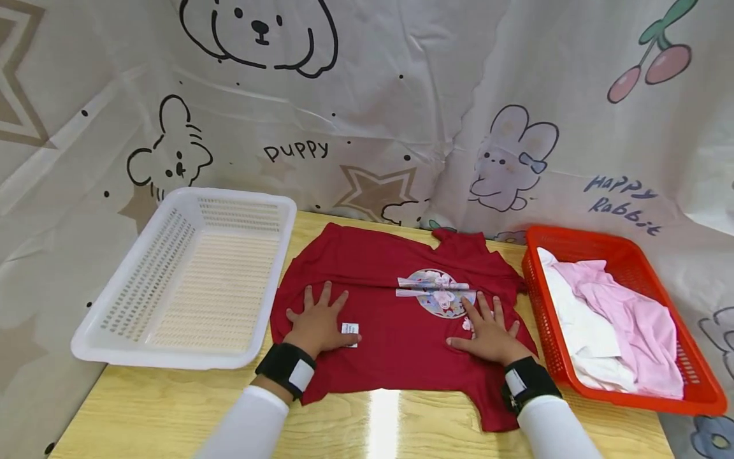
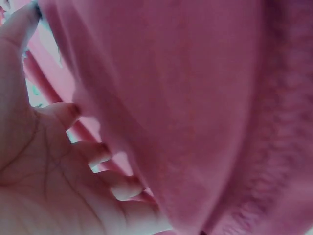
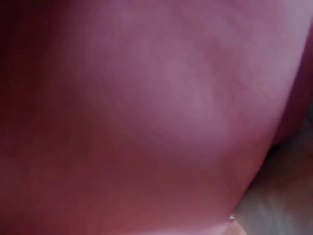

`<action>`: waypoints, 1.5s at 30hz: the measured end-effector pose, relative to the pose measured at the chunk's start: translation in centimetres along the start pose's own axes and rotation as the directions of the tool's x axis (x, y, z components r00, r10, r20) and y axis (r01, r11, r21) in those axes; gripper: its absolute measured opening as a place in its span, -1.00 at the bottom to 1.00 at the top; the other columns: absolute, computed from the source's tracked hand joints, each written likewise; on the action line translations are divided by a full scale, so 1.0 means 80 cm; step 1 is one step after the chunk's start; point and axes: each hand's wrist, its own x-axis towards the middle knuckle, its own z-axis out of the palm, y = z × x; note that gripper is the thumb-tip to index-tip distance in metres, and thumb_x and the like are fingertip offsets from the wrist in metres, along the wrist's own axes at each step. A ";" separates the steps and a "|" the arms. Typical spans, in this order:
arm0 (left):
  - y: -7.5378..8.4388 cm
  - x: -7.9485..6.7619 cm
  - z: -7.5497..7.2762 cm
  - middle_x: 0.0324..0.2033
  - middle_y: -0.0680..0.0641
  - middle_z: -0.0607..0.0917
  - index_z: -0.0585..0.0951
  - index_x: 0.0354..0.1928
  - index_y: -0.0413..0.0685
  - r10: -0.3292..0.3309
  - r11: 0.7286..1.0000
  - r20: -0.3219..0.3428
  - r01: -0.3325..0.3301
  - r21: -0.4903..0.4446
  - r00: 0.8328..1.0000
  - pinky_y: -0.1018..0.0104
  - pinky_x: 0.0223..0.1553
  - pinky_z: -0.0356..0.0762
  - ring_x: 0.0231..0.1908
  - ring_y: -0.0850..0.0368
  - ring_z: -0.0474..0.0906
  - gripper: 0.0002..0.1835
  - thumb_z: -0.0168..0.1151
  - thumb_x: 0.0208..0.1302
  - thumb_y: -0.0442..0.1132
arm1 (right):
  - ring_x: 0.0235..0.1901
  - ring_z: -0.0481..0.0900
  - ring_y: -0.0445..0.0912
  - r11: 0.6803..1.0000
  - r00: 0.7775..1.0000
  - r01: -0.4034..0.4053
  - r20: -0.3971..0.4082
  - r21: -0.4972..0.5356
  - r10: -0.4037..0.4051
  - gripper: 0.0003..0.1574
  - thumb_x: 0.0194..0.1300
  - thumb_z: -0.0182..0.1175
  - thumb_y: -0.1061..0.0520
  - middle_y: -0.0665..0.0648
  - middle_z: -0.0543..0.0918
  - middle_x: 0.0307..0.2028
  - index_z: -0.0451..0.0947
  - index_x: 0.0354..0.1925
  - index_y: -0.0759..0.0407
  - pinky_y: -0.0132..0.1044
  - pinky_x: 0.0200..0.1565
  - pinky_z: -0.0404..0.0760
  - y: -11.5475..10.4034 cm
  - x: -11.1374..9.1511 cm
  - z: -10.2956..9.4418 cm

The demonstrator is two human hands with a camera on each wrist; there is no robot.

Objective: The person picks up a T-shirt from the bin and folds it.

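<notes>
A red short-sleeved T-shirt (image 1: 390, 338) lies spread sideways on the wooden table, its neckline toward the right, with a crease running across its middle. Flowers in a round print (image 1: 441, 303) show near the collar, split by that crease. My left hand (image 1: 318, 324) rests on the hem end with fingers spread, its thumb over a small white label (image 1: 349, 331). Close to the print, my right hand (image 1: 489, 333) lies on the cloth, fingers also spread. In the left wrist view the palm (image 2: 54, 171) faces the fabric. Red cloth (image 3: 146, 107) fills most of the right wrist view.
A white plastic basket (image 1: 266, 274) with nothing in it stands on the left. On the right, a red basket (image 1: 659, 398) holds pink (image 1: 636, 319) and white cloth (image 1: 585, 325). Behind the table (image 1: 172, 408) hangs a printed curtain (image 1: 367, 115).
</notes>
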 end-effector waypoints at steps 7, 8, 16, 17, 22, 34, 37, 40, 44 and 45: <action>-0.006 0.041 -0.012 0.45 -0.21 -0.05 0.12 0.44 0.22 0.008 1.000 -0.006 -0.008 -0.026 1.000 -0.63 0.07 -0.13 0.35 -0.37 -0.36 0.09 0.30 -0.17 0.37 | 0.32 -0.57 0.33 1.000 1.000 -0.002 0.014 0.020 0.002 0.35 -0.04 0.06 -0.60 0.34 -0.32 0.45 -0.15 0.47 0.03 0.64 0.02 -0.45 0.006 0.031 -0.012; -0.005 0.042 -0.010 0.43 -0.23 0.01 0.18 0.42 0.18 0.020 0.999 -0.044 -0.021 -0.034 0.999 -0.61 0.09 -0.12 0.35 -0.37 -0.33 0.03 0.30 -0.13 0.34 | 0.33 -0.53 0.33 0.999 1.000 0.006 -0.004 0.036 -0.006 0.29 0.00 0.09 -0.56 0.36 -0.27 0.45 -0.09 0.46 0.06 0.64 0.04 -0.41 0.005 0.031 -0.013; 0.035 -0.047 0.022 -0.28 -0.18 0.62 0.64 -0.20 -0.17 0.231 0.970 -0.485 -0.241 0.042 0.843 -0.01 -0.29 0.56 -0.24 -0.10 0.51 -0.71 0.25 0.12 -0.11 | 0.11 0.37 0.26 0.975 0.837 0.210 -0.528 0.066 -0.145 -0.54 0.14 0.27 0.15 0.42 0.52 0.06 0.53 -0.02 0.39 0.27 0.12 0.33 -0.031 -0.037 -0.022; 0.040 -0.064 0.025 -0.33 -0.17 0.61 0.63 -0.23 -0.17 0.232 0.969 -0.475 -0.241 0.042 0.849 0.01 -0.36 0.56 -0.27 -0.09 0.50 -0.72 0.26 0.13 -0.11 | 0.04 0.43 0.23 0.976 0.823 0.213 -0.549 0.054 -0.149 -0.60 0.13 0.28 0.18 0.39 0.56 -0.01 0.56 -0.07 0.38 0.23 0.08 0.39 -0.037 -0.052 -0.019; 0.046 -0.114 0.042 0.03 -0.30 0.51 0.56 0.06 -0.13 0.138 0.989 -0.267 -0.147 -0.015 0.954 -0.30 -0.16 0.48 0.11 -0.30 0.29 -0.55 0.21 0.19 -0.04 | 0.04 0.41 0.31 0.994 0.938 0.105 -0.334 0.023 -0.092 -0.45 0.12 0.30 0.07 0.43 0.53 0.01 0.51 0.02 0.36 0.25 0.02 0.43 -0.050 -0.108 0.006; 0.006 -0.085 0.019 0.39 -0.26 0.13 0.32 0.34 0.01 0.055 0.994 -0.010 -0.056 -0.099 0.998 -0.63 -0.07 0.15 0.33 -0.35 -0.12 -0.16 0.36 -0.02 0.06 | 0.23 -0.33 0.59 0.997 0.994 0.035 0.102 0.073 -0.043 0.27 -0.02 0.34 -0.26 0.47 -0.13 0.41 -0.04 0.43 0.24 0.57 0.06 0.07 -0.025 -0.073 -0.009; 0.003 -0.075 0.010 0.40 -0.26 0.11 0.30 0.36 0.03 0.054 0.992 0.019 -0.052 -0.117 0.998 -0.63 -0.04 0.10 0.34 -0.34 -0.16 -0.13 0.37 -0.04 0.06 | 0.23 -0.35 0.59 0.994 0.991 0.044 0.118 0.098 -0.056 0.25 -0.01 0.36 -0.20 0.46 -0.14 0.41 -0.05 0.44 0.21 0.59 0.06 0.01 -0.020 -0.061 -0.016; 0.001 -0.062 -0.001 0.41 -0.26 0.08 0.29 0.37 0.05 0.056 0.989 0.039 -0.050 -0.139 0.998 -0.64 -0.01 0.05 0.35 -0.34 -0.20 -0.15 0.35 0.00 0.05 | 0.23 -0.38 0.59 0.993 0.991 0.047 0.120 0.109 -0.060 0.24 0.01 0.36 -0.18 0.47 -0.16 0.41 -0.06 0.44 0.21 0.59 0.07 -0.03 -0.018 -0.050 -0.020; 0.001 -0.042 -0.013 0.42 -0.25 0.06 0.26 0.38 0.08 0.048 0.986 0.051 -0.039 -0.159 0.998 -0.63 0.03 0.00 0.35 -0.34 -0.24 -0.16 0.32 0.03 0.05 | 0.23 -0.42 0.58 0.992 0.994 0.038 0.102 0.116 -0.050 0.25 0.02 0.35 -0.19 0.47 -0.19 0.41 -0.09 0.45 0.21 0.60 0.08 -0.10 -0.017 -0.031 -0.024; 0.000 -0.036 -0.015 0.42 -0.25 0.05 0.26 0.39 0.09 0.044 0.986 0.053 -0.035 -0.160 0.998 -0.63 0.03 -0.02 0.36 -0.34 -0.25 -0.16 0.32 0.02 0.04 | 0.23 -0.44 0.58 0.992 0.994 0.032 0.100 0.122 -0.044 0.26 0.02 0.35 -0.18 0.47 -0.20 0.41 -0.10 0.45 0.20 0.60 0.08 -0.12 -0.018 -0.025 -0.025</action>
